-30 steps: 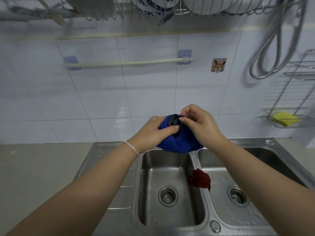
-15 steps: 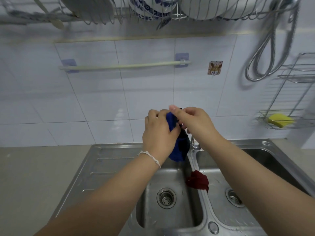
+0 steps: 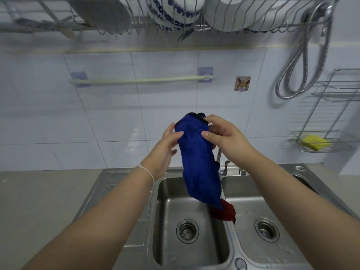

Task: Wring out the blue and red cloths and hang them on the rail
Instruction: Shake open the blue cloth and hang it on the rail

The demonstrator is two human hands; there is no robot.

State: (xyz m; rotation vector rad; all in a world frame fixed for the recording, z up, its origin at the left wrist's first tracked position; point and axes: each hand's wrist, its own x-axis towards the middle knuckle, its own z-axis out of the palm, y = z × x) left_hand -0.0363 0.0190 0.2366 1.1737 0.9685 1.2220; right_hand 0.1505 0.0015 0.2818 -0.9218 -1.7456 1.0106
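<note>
Two bare hands are holding a blue cloth up over a steel double sink. The right hand is pinching the cloth's top edge, fingers clamped on it; the left hand is resting against its left side with fingers loosely spread. The cloth is hanging down unrolled. A red cloth is lying bunched on the divider between the basins (partly hidden by the blue one). A pale rail is sitting bare on the tiled wall above.
</note>
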